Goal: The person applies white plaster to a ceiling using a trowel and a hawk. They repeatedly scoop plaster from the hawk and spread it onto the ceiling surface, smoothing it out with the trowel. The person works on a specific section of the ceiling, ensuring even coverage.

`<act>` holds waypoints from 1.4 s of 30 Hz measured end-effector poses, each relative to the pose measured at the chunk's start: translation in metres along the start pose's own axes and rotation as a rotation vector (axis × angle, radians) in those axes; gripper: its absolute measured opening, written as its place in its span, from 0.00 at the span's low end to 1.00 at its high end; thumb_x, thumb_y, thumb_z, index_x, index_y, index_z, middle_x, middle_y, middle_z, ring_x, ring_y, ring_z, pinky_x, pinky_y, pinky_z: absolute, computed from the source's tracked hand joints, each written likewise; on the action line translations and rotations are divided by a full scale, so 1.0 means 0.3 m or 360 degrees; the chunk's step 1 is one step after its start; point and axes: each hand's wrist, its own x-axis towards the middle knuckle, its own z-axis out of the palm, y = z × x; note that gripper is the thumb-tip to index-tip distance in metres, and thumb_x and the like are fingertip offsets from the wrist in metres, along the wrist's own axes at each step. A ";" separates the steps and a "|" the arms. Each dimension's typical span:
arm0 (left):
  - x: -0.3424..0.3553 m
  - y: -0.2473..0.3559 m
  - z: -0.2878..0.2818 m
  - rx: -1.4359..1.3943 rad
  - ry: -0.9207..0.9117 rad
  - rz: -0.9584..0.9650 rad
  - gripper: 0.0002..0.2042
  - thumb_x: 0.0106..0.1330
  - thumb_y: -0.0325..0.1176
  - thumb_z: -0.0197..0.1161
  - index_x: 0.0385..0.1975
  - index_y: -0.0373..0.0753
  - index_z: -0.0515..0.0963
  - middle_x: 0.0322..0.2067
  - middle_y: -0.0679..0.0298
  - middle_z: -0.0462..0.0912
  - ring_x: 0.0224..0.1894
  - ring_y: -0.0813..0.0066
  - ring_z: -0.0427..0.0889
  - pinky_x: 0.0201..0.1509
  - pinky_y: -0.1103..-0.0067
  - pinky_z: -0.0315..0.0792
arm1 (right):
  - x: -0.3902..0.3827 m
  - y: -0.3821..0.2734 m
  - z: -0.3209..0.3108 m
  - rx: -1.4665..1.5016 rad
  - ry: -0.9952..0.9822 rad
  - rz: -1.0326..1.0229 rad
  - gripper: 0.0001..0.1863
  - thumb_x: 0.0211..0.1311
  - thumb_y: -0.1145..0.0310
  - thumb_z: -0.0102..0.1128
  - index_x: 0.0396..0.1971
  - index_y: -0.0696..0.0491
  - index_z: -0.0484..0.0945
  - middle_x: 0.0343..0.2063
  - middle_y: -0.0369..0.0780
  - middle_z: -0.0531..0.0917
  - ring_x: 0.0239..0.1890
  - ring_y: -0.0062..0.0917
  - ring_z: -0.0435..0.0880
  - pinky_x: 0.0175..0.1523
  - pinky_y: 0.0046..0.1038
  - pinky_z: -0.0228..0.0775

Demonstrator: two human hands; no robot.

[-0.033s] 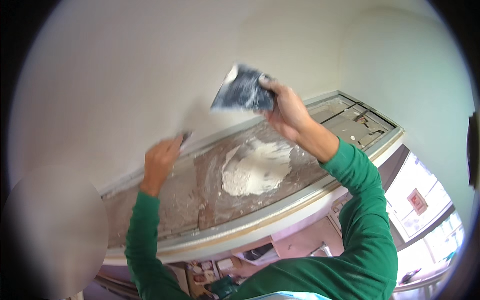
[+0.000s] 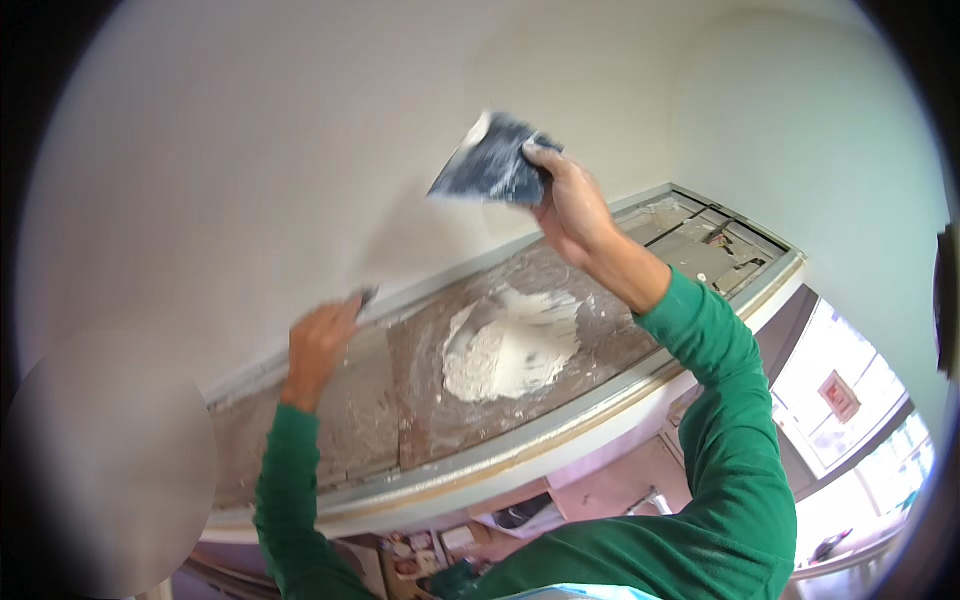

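Against a pale wall, the right hand clenches a smeared trowel at twelve o'clock, blade flat for spreading, while the left hand at nine grasps a small tool, plaster heaped within reach on the ledge.

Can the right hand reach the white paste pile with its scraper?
Probably yes. The right hand holds the scraper up at the wall, with the white paste pile lying just below it on the board. Nothing blocks the way down.

The single head camera looks forward and slightly down, close to a white wall and a plaster-smeared board.
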 end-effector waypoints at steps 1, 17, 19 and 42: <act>-0.030 0.016 -0.012 -0.0045 -0.0062 -0.0026 0.24 0.43 0.29 0.71 0.45 0.38 0.80 0.31 0.60 0.81 0.32 0.64 0.81 0.34 0.74 0.75 | 0.079 -0.017 -0.053 -0.0412 0.0110 -0.0444 0.11 0.66 0.74 0.49 0.46 0.61 0.72 0.40 0.42 0.79 0.41 0.27 0.80 0.48 0.29 0.73; -0.281 -0.034 -0.020 -0.0133 -0.0064 -0.1100 0.10 0.62 0.24 0.56 0.41 0.31 0.78 0.34 0.50 0.81 0.36 0.51 0.80 0.40 0.67 0.72 | 0.616 -0.516 -0.331 -0.2426 0.0999 -0.3167 0.33 0.44 0.84 0.52 0.55 0.46 0.73 0.49 0.41 0.72 0.53 0.36 0.69 0.56 0.42 0.56; -0.319 -0.058 -0.025 -0.0099 -0.0008 -0.1112 0.09 0.63 0.24 0.55 0.40 0.30 0.78 0.33 0.48 0.80 0.35 0.50 0.79 0.39 0.68 0.71 | 0.651 -0.532 -0.314 -0.2369 0.1006 -0.3220 0.33 0.45 0.84 0.50 0.56 0.49 0.73 0.50 0.44 0.72 0.54 0.38 0.69 0.57 0.43 0.57; -0.277 -0.052 -0.011 -0.0045 0.0040 -0.1047 0.06 0.66 0.24 0.53 0.35 0.29 0.75 0.26 0.51 0.75 0.27 0.54 0.74 0.32 0.70 0.68 | 0.782 -0.415 -0.450 -0.2346 0.0944 -0.3140 0.37 0.36 0.85 0.56 0.53 0.42 0.75 0.48 0.35 0.72 0.54 0.31 0.67 0.56 0.42 0.53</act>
